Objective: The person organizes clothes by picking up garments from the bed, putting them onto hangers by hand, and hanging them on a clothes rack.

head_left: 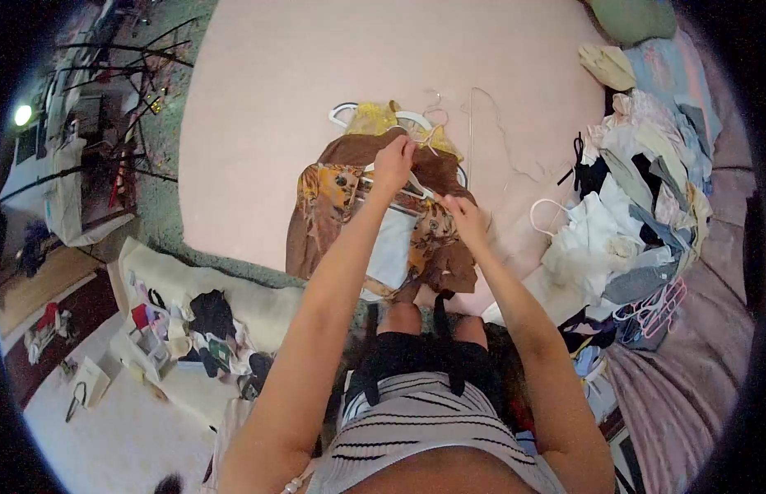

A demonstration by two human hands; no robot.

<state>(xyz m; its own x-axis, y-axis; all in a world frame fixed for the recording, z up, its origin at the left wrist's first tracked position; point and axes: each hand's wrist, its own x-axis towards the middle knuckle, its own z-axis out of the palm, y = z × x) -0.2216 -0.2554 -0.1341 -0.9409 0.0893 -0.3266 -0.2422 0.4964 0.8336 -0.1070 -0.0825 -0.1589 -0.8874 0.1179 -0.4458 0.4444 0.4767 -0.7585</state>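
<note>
A patterned orange-brown shirt with a white front panel lies in front of me, with a white hanger inside its neck. My left hand is closed around the hanger near its hook. Lower and to the right, my right hand pinches the shirt's shoulder by the hanger's end; its fingertips are partly hidden. Beneath the shirt is a brown garment. Farther up lies a yellow top with white hangers showing around it.
The pink bed sheet spreads around the clothes, with a thin wire hanger on it. A heap of clothes and pink hangers are at right. Small items and dark clothes lie at lower left. A black rack stands far left.
</note>
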